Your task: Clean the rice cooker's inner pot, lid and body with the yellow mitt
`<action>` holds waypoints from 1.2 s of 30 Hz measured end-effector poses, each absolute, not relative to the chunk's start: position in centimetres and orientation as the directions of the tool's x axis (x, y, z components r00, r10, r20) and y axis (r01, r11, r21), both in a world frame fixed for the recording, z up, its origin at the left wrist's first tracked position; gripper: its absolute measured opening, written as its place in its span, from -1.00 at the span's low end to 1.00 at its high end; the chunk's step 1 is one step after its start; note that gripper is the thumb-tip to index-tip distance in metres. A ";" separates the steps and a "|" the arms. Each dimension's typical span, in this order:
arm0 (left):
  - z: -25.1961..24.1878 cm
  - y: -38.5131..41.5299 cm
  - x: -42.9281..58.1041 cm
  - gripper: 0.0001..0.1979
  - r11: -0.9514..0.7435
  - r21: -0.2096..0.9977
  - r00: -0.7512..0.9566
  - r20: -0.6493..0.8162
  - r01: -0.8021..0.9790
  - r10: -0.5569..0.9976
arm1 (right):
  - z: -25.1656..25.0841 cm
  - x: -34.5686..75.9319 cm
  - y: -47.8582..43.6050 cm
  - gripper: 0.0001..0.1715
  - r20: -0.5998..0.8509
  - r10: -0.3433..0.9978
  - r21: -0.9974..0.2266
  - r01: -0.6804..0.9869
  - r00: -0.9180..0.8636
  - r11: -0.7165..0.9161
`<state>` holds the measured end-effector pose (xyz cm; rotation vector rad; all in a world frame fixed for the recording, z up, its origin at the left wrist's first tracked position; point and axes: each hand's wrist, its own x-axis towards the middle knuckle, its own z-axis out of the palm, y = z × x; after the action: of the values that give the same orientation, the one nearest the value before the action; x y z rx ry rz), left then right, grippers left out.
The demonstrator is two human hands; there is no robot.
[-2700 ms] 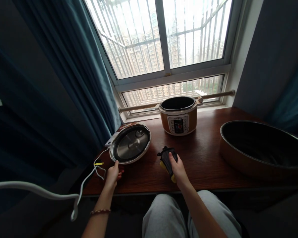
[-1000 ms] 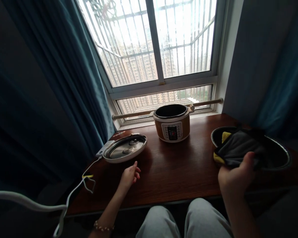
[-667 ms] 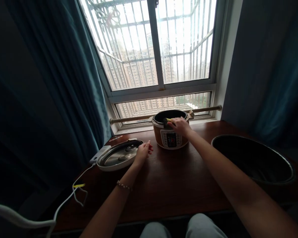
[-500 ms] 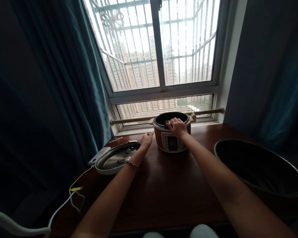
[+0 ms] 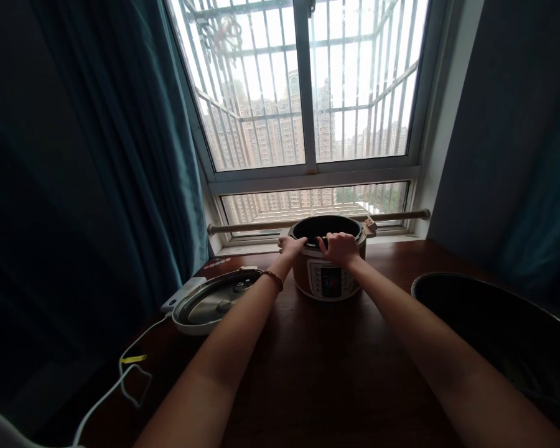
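Note:
A brown and white electric cooker (image 5: 302,274) with a control panel stands uncovered by the window, its round inside dark. At its left front rim is my left hand (image 5: 290,246), closed, with the thumb over the edge and the other fingers curled outside. My right hand (image 5: 341,249) is closed at the front rim, a small black-and-yellow pad (image 5: 325,239) under its fingers. Most of the pad is hidden, so its exact kind does not show. A glass-centred lid (image 5: 200,308) lies on the table to the left, partly behind my left forearm.
On the right of the brown table (image 5: 326,361) sits a large dark pot (image 5: 490,336). A white power strip (image 5: 184,294) and its white cord (image 5: 100,398), with a yellow tag (image 5: 134,359), lie at left. Behind the cooker are a rail (image 5: 252,228) and a barred window.
My left hand has moved right from beside the cooker onto its left rim. My right hand has shifted slightly along the front rim with the pad. The view has tilted slightly.

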<state>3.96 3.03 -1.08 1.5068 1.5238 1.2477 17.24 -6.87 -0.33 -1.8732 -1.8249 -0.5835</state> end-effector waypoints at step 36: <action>-3.7 -20.3 -3.6 -0.65 -0.752 0.279 0.292 0.798 0.596 0.528 | 0.5 11.4 -25.7 -0.67 0.829 0.517 -0.457 0.792 0.215 0.404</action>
<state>-3.57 -20.25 -3.74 2.5815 1.1253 1.5472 11.45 -25.70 0.46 -1.2501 -1.4438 -0.2839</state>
